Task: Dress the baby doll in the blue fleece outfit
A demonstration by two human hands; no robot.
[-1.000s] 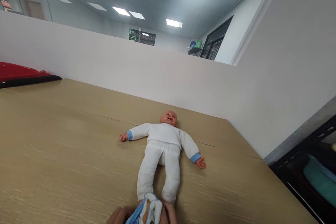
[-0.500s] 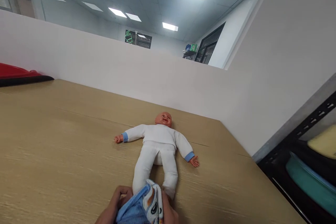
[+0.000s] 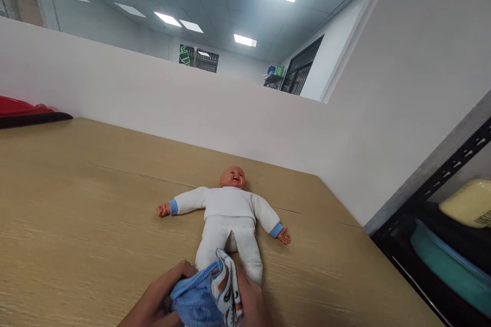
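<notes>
gripping a bunched blue garment (image 3: 201, 300) at the feet of the doll (image 3: 230, 207), supine on the table (image 3: 76, 214): left hand (image 3: 153, 302) and right hand (image 3: 251, 300) both clench the cloth. drawing it over the legs would need its opening spread.

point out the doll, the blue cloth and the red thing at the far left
doll (image 3: 229, 204): head view, on its white chest
cloth (image 3: 197, 300): head view, on the blue bunched part
red thing (image 3: 15, 107): head view, on its red top, above the black edge
</notes>
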